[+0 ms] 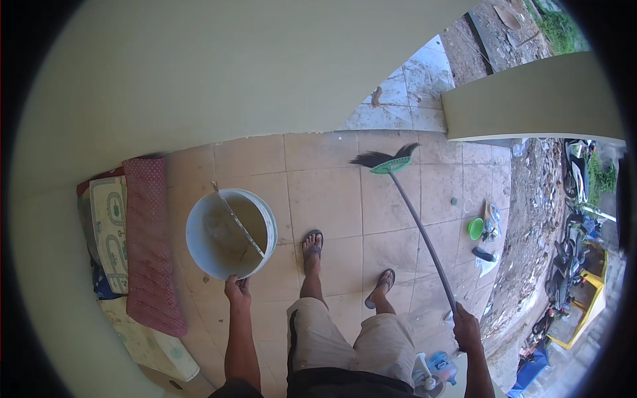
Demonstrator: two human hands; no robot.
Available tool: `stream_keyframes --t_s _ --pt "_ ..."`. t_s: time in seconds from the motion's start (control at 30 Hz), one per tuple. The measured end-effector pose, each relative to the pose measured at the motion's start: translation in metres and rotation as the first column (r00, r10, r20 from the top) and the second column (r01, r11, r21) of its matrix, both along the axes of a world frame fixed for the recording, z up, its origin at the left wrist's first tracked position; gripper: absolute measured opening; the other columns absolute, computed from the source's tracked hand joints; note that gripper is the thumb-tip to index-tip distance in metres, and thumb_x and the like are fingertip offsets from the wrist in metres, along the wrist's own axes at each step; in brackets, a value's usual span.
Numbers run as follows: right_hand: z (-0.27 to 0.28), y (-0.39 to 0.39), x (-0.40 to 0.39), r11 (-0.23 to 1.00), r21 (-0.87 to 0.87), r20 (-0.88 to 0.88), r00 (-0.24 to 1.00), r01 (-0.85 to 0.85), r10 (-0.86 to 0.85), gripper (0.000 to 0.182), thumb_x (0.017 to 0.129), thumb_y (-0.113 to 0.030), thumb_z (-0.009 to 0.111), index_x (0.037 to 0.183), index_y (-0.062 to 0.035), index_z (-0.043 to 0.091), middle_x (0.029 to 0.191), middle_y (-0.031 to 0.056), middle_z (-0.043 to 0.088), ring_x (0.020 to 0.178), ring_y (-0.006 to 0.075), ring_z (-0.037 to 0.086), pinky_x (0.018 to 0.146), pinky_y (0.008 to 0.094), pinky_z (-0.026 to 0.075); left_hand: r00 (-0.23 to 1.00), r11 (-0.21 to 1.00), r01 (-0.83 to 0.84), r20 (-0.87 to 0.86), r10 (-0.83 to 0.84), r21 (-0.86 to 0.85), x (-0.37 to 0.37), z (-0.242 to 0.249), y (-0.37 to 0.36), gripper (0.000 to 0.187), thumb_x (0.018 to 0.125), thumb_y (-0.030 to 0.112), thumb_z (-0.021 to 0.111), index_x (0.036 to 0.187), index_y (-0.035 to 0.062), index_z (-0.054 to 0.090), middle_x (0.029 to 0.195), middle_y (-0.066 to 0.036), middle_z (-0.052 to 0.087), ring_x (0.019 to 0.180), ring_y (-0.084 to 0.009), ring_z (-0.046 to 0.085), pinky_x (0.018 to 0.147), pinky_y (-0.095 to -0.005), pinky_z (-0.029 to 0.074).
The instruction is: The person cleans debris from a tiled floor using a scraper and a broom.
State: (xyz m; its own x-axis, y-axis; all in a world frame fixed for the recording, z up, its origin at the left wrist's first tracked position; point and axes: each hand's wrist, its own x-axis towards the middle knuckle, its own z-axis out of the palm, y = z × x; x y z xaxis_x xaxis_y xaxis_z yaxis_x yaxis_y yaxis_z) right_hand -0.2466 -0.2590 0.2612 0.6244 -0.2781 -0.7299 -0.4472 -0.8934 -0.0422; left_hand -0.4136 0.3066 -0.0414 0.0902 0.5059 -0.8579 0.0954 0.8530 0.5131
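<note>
My left hand (238, 290) is closed on the near rim of a large white bucket (199, 245). Murky brownish liquid seems to lie inside the bucket, and a paint-spattered stick (237, 220) slants across it, its upper end beyond the far rim. On the right, my right hand (466, 328) is wrapped round the grey handle of a broom (424, 233). The broom's green head (391, 165) with dark bristles rests on the tiles near the wall, its bristles splayed to both sides.
A red patterned cushion (154, 252) and a mattress (108, 232) lie at left by the wall (199, 66). A green bowl (476, 229), plastic bags and a dark brush-like item (484, 255) sit near the tiled floor's right edge. A water jug (441, 366) stands beside my leg. Motorbikes (564, 265) are outside.
</note>
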Motion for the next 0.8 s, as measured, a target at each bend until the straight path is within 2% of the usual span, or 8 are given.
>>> stream_keyframes --t_s 0.07,0.23,0.3,0.43,0.53,0.57,0.7,0.8 --pt "0.023 0.005 -0.016 0.963 0.069 0.089 0.963 -0.261 0.255 0.040 0.090 -0.020 0.052 0.127 -0.0052 0.055 0.077 0.0239 0.064 0.073 0.0412 0.063 0.067 0.0459 0.050 0.998 0.999 0.050 0.042 -0.050 -0.003 0.033 -0.019 0.008 0.044 0.082 0.007 0.052 0.124 -0.0011 0.044 0.121 -0.015 0.052 0.114 -0.0291 0.053 0.097 -0.0432 0.047" --pt "-0.005 0.093 0.037 0.971 0.047 -0.207 0.949 -0.234 0.239 0.036 0.090 -0.025 0.056 0.126 -0.0211 0.057 0.081 0.0259 0.064 0.075 0.0437 0.063 0.068 0.0512 0.049 0.994 0.997 0.078 0.073 -0.079 0.023 0.118 -0.076 0.018 0.042 0.084 0.008 0.051 0.124 -0.0040 0.044 0.121 -0.017 0.053 0.115 -0.0314 0.053 0.099 -0.0434 0.048" --pt "-0.044 0.093 0.049 0.943 0.127 -0.103 0.941 -0.308 0.321 0.036 0.091 -0.025 0.054 0.127 -0.0221 0.056 0.082 0.0253 0.064 0.076 0.0438 0.063 0.069 0.0518 0.049 0.989 0.997 0.068 0.128 -0.072 0.032 0.135 -0.112 0.020 0.042 0.085 0.009 0.051 0.124 -0.0043 0.043 0.120 -0.019 0.053 0.113 -0.0323 0.054 0.099 -0.0442 0.047" --pt "-0.051 0.062 0.064 0.971 -0.043 -0.194 0.955 -0.236 0.223 0.034 0.091 -0.024 0.053 0.125 -0.0196 0.057 0.086 0.0246 0.065 0.081 0.0445 0.062 0.074 0.0523 0.049 0.977 0.995 0.101 0.191 -0.099 0.001 0.172 -0.153 0.013 0.043 0.085 0.010 0.051 0.124 -0.0049 0.043 0.120 -0.020 0.053 0.112 -0.0327 0.055 0.100 -0.0444 0.047" --pt "-0.038 -0.019 0.040 0.971 -0.142 0.008 0.980 -0.193 0.196 0.033 0.090 -0.023 0.053 0.122 -0.0159 0.060 0.090 0.0233 0.065 0.084 0.0432 0.062 0.074 0.0508 0.050 0.977 0.996 0.093 0.194 -0.088 -0.014 0.182 -0.179 0.005 0.044 0.084 0.011 0.051 0.123 -0.0062 0.043 0.121 -0.021 0.052 0.114 -0.0345 0.054 0.101 -0.0454 0.046" --pt "-0.030 -0.040 0.041 0.958 -0.222 -0.031 0.983 -0.181 0.179 0.034 0.091 -0.021 0.052 0.123 -0.0145 0.058 0.090 0.0225 0.065 0.084 0.0426 0.063 0.073 0.0508 0.050 0.978 0.994 0.106 0.180 -0.102 -0.018 0.182 -0.184 0.001 0.044 0.084 0.011 0.051 0.123 -0.0062 0.043 0.121 -0.021 0.052 0.114 -0.0345 0.054 0.101 -0.0454 0.046" --pt "0.006 -0.097 0.005 0.883 -0.355 -0.024 0.947 -0.306 0.319 0.035 0.090 -0.018 0.054 0.124 -0.0097 0.056 0.080 0.0238 0.064 0.073 0.0426 0.062 0.066 0.0526 0.048 0.974 0.997 0.081 0.214 -0.076 -0.016 0.194 -0.205 -0.006 0.045 0.083 0.012 0.052 0.123 -0.0062 0.043 0.124 -0.021 0.050 0.116 -0.0370 0.052 0.100 -0.0475 0.047" --pt "0.049 -0.079 -0.035 0.928 -0.338 -0.073 0.987 -0.158 0.142 0.035 0.089 -0.016 0.056 0.123 -0.0088 0.057 0.078 0.0234 0.065 0.069 0.0410 0.063 0.063 0.0516 0.049 0.975 0.994 0.085 0.212 -0.068 -0.072 0.204 -0.210 -0.023 0.044 0.083 0.012 0.052 0.123 -0.0059 0.044 0.127 -0.022 0.047 0.120 -0.0386 0.048 0.099 -0.0482 0.048"
